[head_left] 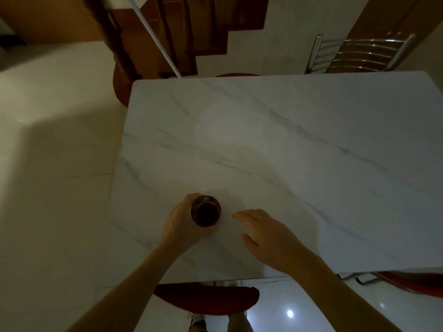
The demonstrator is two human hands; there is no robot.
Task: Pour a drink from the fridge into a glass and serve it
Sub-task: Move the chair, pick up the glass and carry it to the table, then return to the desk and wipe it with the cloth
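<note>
Marble table [287,140]: left hand [184,226] fingers wrap glass [205,211], right hand [266,233] beside

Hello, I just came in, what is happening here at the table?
A person stands at a white marble-patterned table and looks down on it. Their left hand is wrapped around a glass holding a dark drink, near the table's closer edge. Whether the glass rests on the table or is just above it cannot be told. The right hand is open and empty, beside the glass without touching it. A red chair seat sits below the table's edge.
</note>
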